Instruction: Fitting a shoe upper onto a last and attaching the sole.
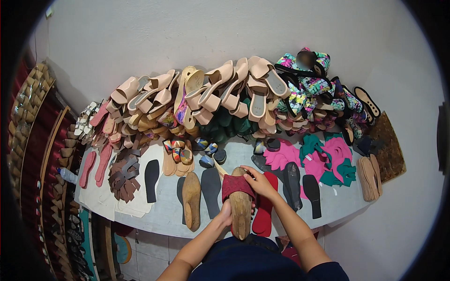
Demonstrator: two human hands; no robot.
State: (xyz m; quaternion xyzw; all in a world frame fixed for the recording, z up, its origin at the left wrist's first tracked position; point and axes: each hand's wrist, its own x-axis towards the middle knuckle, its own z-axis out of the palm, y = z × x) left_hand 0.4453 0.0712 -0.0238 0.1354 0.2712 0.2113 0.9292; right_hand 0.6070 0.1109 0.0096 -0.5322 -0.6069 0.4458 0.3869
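A worn wooden shoe last [241, 213] is held over the table's near edge, with a dark red patterned strap [234, 186] wrapped across it. From below, my left hand [226, 213] is closed round the last, its thumb by the strap's lower edge and some fingertips showing on the far side. My right hand [258, 181] grips the last's upper end, fingers pressed at the strap's right edge. A pale narrow strip [219, 167] sticks out near the strap's upper left. Beside the held last lie red soles [266, 206] and, to the left, another wooden last [191, 199].
Beige heeled sandals [219, 84] and flowery ones [304, 91] are piled along the wall. On the grey table [161, 210] lie dark soles [311, 196], brown strips [124, 175], pink fabric pieces [286, 157] and stacked tan soles [369, 178]. Shelves of lasts [30, 100] stand left.
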